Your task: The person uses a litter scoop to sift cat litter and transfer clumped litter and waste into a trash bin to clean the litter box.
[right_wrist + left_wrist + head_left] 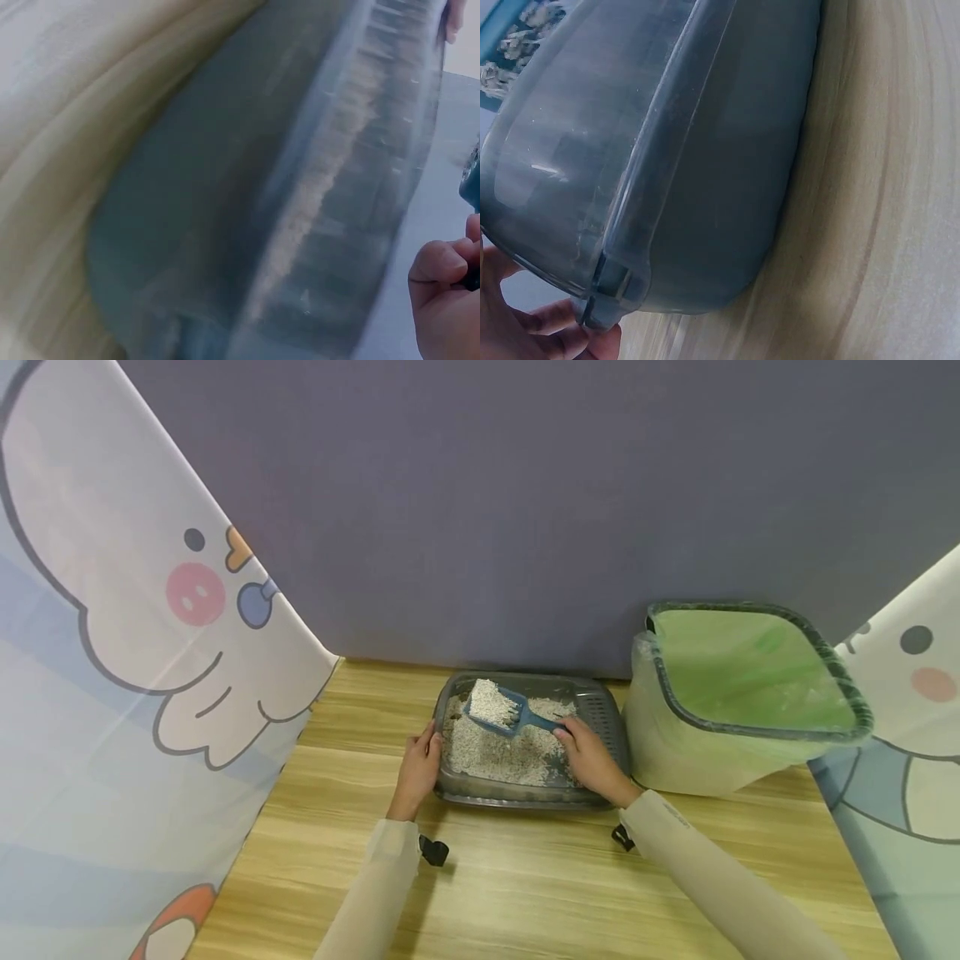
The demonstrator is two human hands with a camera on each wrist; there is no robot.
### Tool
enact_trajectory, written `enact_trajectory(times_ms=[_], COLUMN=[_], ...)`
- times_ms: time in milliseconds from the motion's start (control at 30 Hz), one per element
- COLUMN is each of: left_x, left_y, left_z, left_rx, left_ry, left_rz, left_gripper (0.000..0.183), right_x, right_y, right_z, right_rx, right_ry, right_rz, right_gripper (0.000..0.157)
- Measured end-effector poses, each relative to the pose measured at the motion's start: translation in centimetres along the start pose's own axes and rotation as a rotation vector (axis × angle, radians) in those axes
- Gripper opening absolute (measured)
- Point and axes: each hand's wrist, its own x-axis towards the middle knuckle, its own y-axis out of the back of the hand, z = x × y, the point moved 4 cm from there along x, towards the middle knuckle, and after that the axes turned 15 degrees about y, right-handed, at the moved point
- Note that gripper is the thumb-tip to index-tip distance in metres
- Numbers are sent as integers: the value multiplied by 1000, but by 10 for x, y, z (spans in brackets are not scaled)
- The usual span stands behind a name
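A grey litter box (525,800) holds pale pellet litter (498,760), with darker bottom showing in places. My left hand (420,768) grips the box's left rim; in the left wrist view its fingers (562,341) curl around a corner clip of the box (712,187). With my right hand (592,758) I hold a blue litter scoop (538,721) by its handle. A heap of litter (489,704) sits on the scoop, which is over the box. The right wrist view shows the right thumb (442,262) bent against the handle, the scoop mostly out of frame.
Right of the box stands a large bin (682,735) with a dark rim and a clear liner, green inside. A grey wall (465,510) rises behind the wooden table (525,885). Cartoon-printed cloth (112,693) hangs at both sides.
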Motion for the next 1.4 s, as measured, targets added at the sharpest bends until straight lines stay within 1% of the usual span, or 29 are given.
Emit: enact_trajectory(times_ms=[167, 267, 467, 567, 900, 1033, 1167, 1300, 1400], left_x=[1, 1, 0, 0, -1, -1, 0, 0, 0], left_y=[0, 0, 0, 0, 1, 1, 0, 0, 0], left_z=[-2, -2, -2, -3, -1, 0, -1, -2, -1], left_rx=[-6, -5, -10, -18, -8, -6, -9, -7, -1], left_ry=[13, 15, 12, 19, 3, 1, 3, 4, 2], left_rz=[-1, -12, -19, -24, -20, -22, -24, -25, -25], left_gripper=[48, 49, 51, 51, 50, 50, 51, 51, 51], right_x=[2, 3, 2, 0, -4, -4, -4, -3, -2], right_y=[13, 21, 34, 36, 36, 38, 43, 47, 51], right_z=[-7, -11, -20, -21, -20, -19, -20, -21, -24], right_rx=[-52, -78, -115, -128, -117, -119, -137, -108, -110], right_ry=[48, 54, 121, 120, 104, 115, 131, 127, 127], right_rz=[80, 103, 185, 209, 228, 243, 256, 245, 232], right_gripper=[25, 28, 22, 20, 17, 18, 23, 26, 26])
